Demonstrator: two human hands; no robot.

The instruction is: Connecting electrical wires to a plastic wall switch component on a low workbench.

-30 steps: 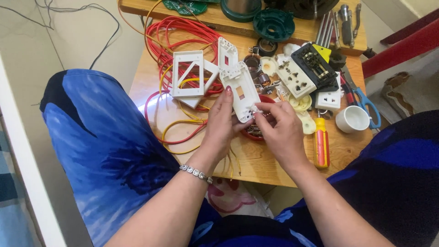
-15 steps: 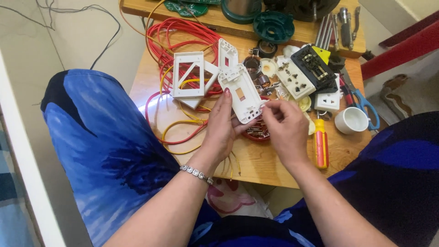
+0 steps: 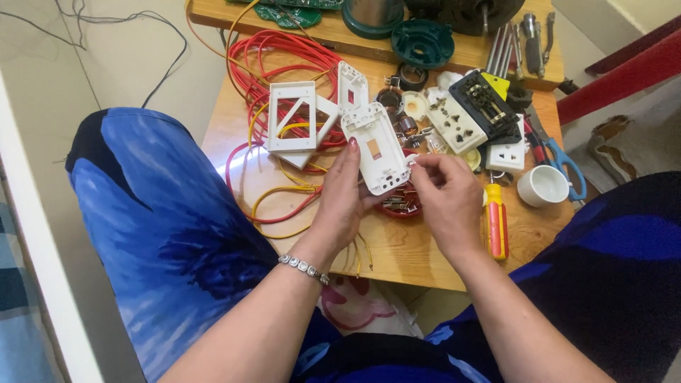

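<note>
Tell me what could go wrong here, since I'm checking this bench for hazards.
The left hand alone holds the white switch plate while the right hand pinches at its edge, so it might twist loose. Dropped, it could tip the red dish of small parts below. The loose red wires beside it might snag a wrist.

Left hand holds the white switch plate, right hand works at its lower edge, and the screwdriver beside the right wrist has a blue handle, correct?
Not quite: the screwdriver has a red and yellow handle, not blue, as the head view shows. The left hand does hold the white switch plate, with the right hand at its lower edge.
</note>
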